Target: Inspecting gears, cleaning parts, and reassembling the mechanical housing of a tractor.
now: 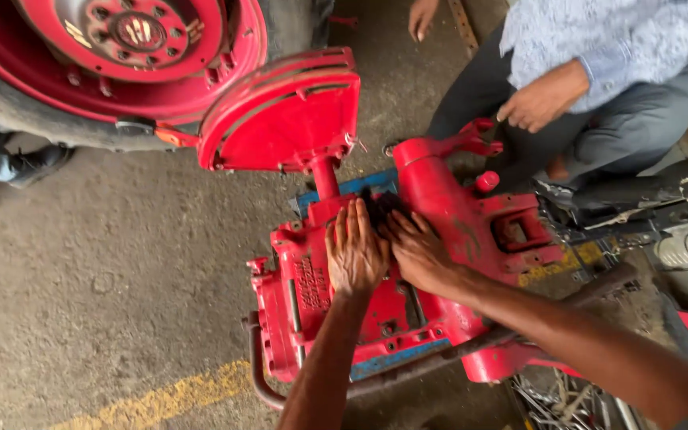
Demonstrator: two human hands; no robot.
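Observation:
A large red cast-metal machine housing (312,302) lies on the concrete floor in the middle of the head view. My left hand (353,251) rests flat on its top face, fingers together pointing up. My right hand (416,248) presses right beside it, fingers reaching into a dark opening (376,205) near the red vertical column (431,179). I cannot tell whether either hand grips anything. A red fan-shaped plate (288,111) stands on a stem behind the housing.
A big red wheel with a tyre (105,56) fills the top left. Another person in a pale shirt and grey trousers squats at top right, one hand (539,102) near the housing. A curved metal bar (258,366), a yellow floor line (161,402) and loose tools (567,398) lie below.

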